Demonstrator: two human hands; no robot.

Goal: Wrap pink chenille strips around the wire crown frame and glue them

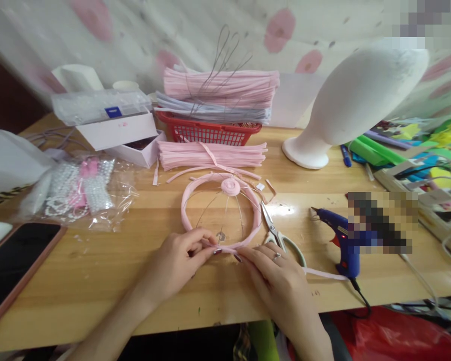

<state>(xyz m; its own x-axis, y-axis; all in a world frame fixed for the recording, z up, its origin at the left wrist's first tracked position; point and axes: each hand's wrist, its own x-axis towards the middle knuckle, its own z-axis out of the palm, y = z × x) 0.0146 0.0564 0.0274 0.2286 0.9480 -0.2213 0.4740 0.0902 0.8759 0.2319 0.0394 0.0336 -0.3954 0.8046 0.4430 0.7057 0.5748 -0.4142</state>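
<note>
1. Table (97, 281): light wood, smooth, glossy glare just beyond the right hand.
2. Foam head (361, 95): white, matte, rounded, on a flared foot, far beyond the right hand and tipped over to the right.
3. Red basket (206, 133): plastic mesh, well beyond both hands, piled with a stack of pink strips (225, 82). A second, flat bundle (210, 153) lies on the table in front of it, long axis left-right.
4. Phone (15, 260): dark screen, pinkish case, flat, well to the left of the left hand.
5. Bead bag (78, 190): clear crinkly plastic with pearl strings, beyond and to the left of the left hand.
6. Hoop (184, 208): round ring wrapped in soft pink, thin wires across the middle, flat on the table just beyond both hands, near rim at the fingertips.
7. Left hand (180, 258): fingers pinched together on the hoop's near rim.
8. Right hand (274, 271): fingertips closed on the trailing strip at the same rim, touching the left hand's fingertips.
9. Glue gun (340, 235): blue plastic, right of the right hand, nozzle pointing left.
10. Scissors (274, 230): metal blades, pale handles, just beyond the right hand, tips pointing away.
11. Trailing strip (323, 274): thin, pink, long axis running right from under the right hand to the glue gun.
12. Rosette (230, 186): small pink spiral on the hoop's far rim.
</note>
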